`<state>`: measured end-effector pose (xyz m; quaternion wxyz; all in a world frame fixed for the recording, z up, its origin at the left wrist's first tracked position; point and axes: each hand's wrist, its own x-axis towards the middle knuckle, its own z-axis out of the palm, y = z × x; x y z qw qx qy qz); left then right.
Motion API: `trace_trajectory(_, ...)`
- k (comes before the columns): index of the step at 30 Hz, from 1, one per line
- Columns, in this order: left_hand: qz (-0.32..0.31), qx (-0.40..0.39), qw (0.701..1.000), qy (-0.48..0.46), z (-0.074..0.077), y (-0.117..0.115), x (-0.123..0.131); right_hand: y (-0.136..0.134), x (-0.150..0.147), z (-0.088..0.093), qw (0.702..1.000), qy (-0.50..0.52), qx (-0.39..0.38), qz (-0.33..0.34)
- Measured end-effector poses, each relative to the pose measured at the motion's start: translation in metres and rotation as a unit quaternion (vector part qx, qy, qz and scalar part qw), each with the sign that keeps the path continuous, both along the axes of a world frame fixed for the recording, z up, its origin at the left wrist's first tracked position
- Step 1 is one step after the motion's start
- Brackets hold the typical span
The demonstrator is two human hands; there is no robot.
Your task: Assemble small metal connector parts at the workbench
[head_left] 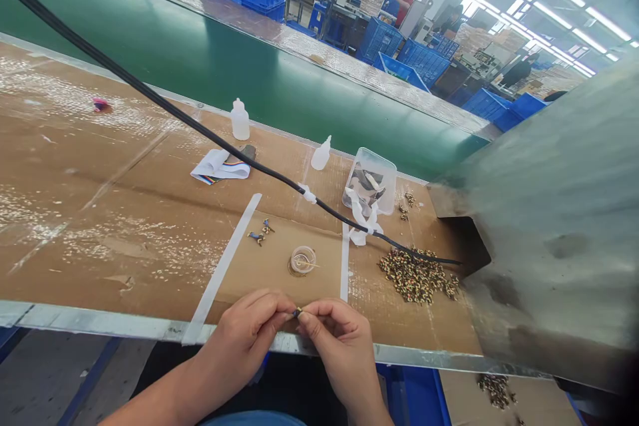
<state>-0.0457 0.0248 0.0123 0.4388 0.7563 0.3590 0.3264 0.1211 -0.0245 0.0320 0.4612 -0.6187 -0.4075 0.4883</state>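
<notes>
Near the table's front edge my left hand (251,328) and my right hand (342,339) meet, thumbs and forefingers pinched on one small dark figurine-like piece (297,311). Most of it is hidden by the fingertips; a bluish and a yellowish part show. Just beyond my hands sits a small round clear cup (303,259) with a thin stick in it. To its left lie a few small blue and brown pieces (256,237). A large heap of small black, tan and reddish pieces (419,276) spreads over the cardboard on the right.
A black cable (164,105) crosses above the table. At the back stand two white squeeze bottles (240,121) and a clear plastic box (372,176) holding scraps. A folded white strip (219,165) lies left. Beyond runs a green belt (200,46); a metal housing (554,233) rises right.
</notes>
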Motion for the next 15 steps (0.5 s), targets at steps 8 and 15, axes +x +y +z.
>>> trace_trajectory(8, 0.021, -0.009, 1.000, -0.010, 0.006, 0.003, 0.003, -0.001, 0.000, -0.002, 1.000, -0.010, 0.016, -0.008)
trace_trajectory(15, 0.060, 0.004, 0.998, -0.030, 0.010, 0.005, 0.003, -0.002, -0.001, -0.005, 0.999, -0.022, 0.030, -0.012)
